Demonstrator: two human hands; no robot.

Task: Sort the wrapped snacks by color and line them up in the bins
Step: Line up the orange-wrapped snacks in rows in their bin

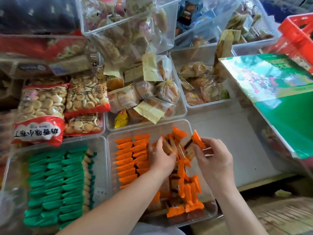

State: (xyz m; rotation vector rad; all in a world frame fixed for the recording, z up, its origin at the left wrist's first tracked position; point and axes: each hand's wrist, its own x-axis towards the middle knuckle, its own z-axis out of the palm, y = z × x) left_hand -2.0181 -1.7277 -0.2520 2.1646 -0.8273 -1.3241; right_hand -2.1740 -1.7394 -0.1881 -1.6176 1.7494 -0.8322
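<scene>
A clear bin (pixel 189 126) in front of me holds orange wrapped snacks. Two neat rows (pixel 130 156) fill its left side, and a loose pile (pixel 184 192) lies on its right. My left hand (pixel 160 156) grips a bunch of orange snacks (pixel 171 146) above the bin's middle. My right hand (pixel 215 160) pinches one orange snack (pixel 197 141) by its end, just right of that bunch. To the left, another clear bin (pixel 101 143) holds green wrapped snacks (pixel 57 184) lined up in rows.
Bags of small round biscuits (pixel 44 106) lie at the left. Clear bins of wrapped cakes (pixel 144 92) and buns (pixel 199 85) stand behind. A green carton (pixel 277 99) sits at the right, a red crate (pixel 298 36) at the far right, and stacked bins (pixel 128 22) at the back.
</scene>
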